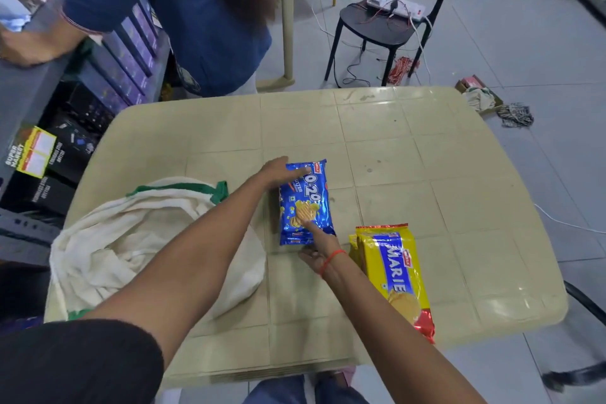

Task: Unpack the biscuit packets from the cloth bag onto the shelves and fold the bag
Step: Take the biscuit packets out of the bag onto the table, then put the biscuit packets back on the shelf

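A blue biscuit packet (305, 203) lies flat on the beige plastic table (426, 157), on top of what looks like another blue packet. My left hand (282, 174) holds its far end, fingers over the top edge. My right hand (319, 246) holds its near end, index finger on the wrapper. A yellow Marie biscuit packet (393, 275) lies to the right, near the table's front edge. The cream cloth bag with green trim (131, 239) sits crumpled and open at the table's left side, under my left forearm.
Another person in a blue top (183, 10) stands beyond the table's far left, beside shelves of dark and purple boxes (124, 62). A black chair (393, 20) with a power strip and cables stands behind the table. Cloths and a box (482, 95) lie on the floor.
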Demonstrator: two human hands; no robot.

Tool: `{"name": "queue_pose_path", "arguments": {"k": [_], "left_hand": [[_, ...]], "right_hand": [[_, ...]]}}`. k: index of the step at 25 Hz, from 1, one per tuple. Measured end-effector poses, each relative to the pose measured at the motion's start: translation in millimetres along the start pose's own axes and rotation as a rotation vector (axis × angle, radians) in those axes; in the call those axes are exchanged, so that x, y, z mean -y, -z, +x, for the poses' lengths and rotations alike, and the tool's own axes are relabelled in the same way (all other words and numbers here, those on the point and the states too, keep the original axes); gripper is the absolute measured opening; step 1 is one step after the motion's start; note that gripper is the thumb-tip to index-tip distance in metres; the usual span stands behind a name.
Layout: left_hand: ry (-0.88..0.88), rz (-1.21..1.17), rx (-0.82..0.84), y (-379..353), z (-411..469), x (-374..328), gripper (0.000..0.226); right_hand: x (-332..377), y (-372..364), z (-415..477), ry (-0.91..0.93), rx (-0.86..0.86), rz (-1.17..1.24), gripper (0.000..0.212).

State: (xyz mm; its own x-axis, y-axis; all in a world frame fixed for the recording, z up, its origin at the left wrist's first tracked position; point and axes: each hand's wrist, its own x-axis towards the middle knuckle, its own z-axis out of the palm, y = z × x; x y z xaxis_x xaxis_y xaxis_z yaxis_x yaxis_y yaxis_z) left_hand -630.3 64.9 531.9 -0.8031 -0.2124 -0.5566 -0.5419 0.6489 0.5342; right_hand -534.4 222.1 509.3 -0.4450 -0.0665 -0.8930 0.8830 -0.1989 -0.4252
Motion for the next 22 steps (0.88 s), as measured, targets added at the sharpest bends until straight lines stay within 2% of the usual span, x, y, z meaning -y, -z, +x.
{"name": "queue_pose_path", "arguments": {"k": [2, 4, 7, 10, 13, 15, 19, 22], "left_hand": [[0.023, -0.102, 0.071, -2, 7, 6, 0.057], [0.071, -0.226, 0.113, 4, 6, 14, 0.05], [0.199, -0.302, 0.181, 20, -13, 32, 0.064], [0.242, -0.422, 0.136, 36, -47, 56, 0.078], [0.226, -0.687, -0.001, 45, -90, 75, 0.066], [0.224, -0.853, -0.148, 50, -128, 93, 0.056], [0.247, -1.11, -0.465, 55, -213, 139, 0.053], [0.292, -1.19, -0.671, 53, -274, 173, 0.045]], "right_hand": [[-2, -1, 1, 0.002, 0.027, 0.063, 0.029], [-5, -1, 0, 0.029, 0.033, 0.156, 0.042], [-6, -2, -2, 0.117, -0.016, 0.195, 0.05], [7, -9, -11, 0.302, -0.002, 0.128, 0.047], [26, -21, -28, 0.455, 0.112, -0.013, 0.022], [33, -37, -44, 0.481, 0.246, -0.131, 0.011], [20, -85, -82, 0.438, 0.485, -0.36, 0.022], [-15, -124, -106, 0.435, 0.591, -0.467, 0.025]]}}
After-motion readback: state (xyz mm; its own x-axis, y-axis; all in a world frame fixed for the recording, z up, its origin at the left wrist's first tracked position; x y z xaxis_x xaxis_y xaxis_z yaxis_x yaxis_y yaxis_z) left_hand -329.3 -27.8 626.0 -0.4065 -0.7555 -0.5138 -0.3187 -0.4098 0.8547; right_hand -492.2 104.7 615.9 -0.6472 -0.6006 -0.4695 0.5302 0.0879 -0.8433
